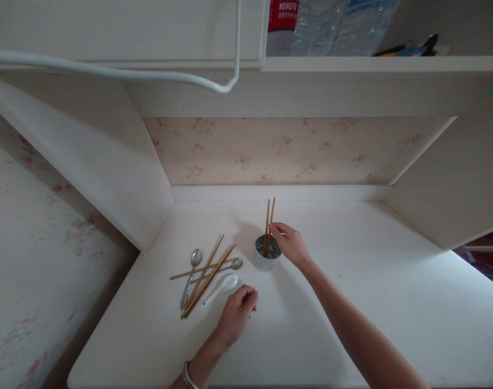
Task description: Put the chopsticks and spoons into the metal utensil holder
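Observation:
My right hand (290, 246) pinches a wooden chopstick (273, 209) whose lower end is inside a white utensil holder (265, 264). Another chopstick (267, 216) leans close beside it in the same holder, which has small holes in its bottom. My left hand (236, 313) is curled into a loose fist over the table, just right of a white ceramic spoon (226, 283); nothing shows in its fingers. Left of the holder lies a crossed pile of several chopsticks (214, 273), together with a metal spoon (195, 258) and a second metal spoon (237, 264).
The white tabletop (372, 313) sits in a nook with side panels and a floral back wall (282, 151). Overhead, a shelf (352, 64) holds plastic-wrapped bottles (335, 27). A white cable or tube (169, 74) crosses the upper left.

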Demonstrator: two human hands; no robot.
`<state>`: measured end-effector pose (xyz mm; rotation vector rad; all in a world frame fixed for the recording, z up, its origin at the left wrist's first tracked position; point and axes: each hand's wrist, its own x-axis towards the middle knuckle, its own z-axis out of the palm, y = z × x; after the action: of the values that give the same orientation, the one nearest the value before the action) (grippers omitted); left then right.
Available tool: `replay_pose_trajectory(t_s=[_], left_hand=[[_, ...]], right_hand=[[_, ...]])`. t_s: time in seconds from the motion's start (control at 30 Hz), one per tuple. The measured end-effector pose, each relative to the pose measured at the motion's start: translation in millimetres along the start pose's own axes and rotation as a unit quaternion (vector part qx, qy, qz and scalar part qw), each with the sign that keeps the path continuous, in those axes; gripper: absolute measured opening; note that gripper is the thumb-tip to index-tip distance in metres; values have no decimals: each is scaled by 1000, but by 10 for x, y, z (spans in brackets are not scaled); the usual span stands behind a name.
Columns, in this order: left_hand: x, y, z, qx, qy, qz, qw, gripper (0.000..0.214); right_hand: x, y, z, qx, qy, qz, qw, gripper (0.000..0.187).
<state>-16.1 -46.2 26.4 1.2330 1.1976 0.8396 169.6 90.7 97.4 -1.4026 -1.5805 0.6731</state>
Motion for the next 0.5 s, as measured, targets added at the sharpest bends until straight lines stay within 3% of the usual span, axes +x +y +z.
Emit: replay_pose_trajectory(t_s=[0.5], left_hand=[[-8, 14, -2, 10, 5, 13, 1000, 36]], right_hand=[[-23, 69, 48, 4, -19, 7, 1000, 31]])
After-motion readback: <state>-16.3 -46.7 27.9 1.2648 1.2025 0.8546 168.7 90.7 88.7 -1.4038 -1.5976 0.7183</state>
